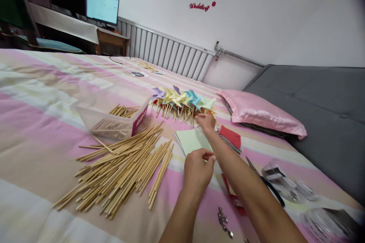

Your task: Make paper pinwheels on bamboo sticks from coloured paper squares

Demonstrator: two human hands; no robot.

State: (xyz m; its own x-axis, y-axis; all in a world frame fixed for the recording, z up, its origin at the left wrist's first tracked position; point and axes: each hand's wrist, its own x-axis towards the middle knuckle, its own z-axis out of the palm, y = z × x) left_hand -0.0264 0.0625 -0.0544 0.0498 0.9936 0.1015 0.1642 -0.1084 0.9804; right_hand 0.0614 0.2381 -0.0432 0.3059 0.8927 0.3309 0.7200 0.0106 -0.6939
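Mid-frame, your right hand [207, 122] is beside mostly pastel, pointed-bladed paper pinwheels [174, 98]; your left hand [199, 169] is by a flat pale-green paper sheet [192, 140]. I cannot tell either's grip.

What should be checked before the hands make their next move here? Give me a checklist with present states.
1. Pale green paper lies flat, within reach: ok.
2. Left hand, at the paper's near edge, has a firm hold on something: cannot tell; the fingertips are too small to judge.
3. Right hand, by the pinwheels, is empty: cannot tell.
4. Scissors are apart from both hands: ok, right of the right forearm.
5. Small shiny pieces are contained: not ok, loose on the bedspread.
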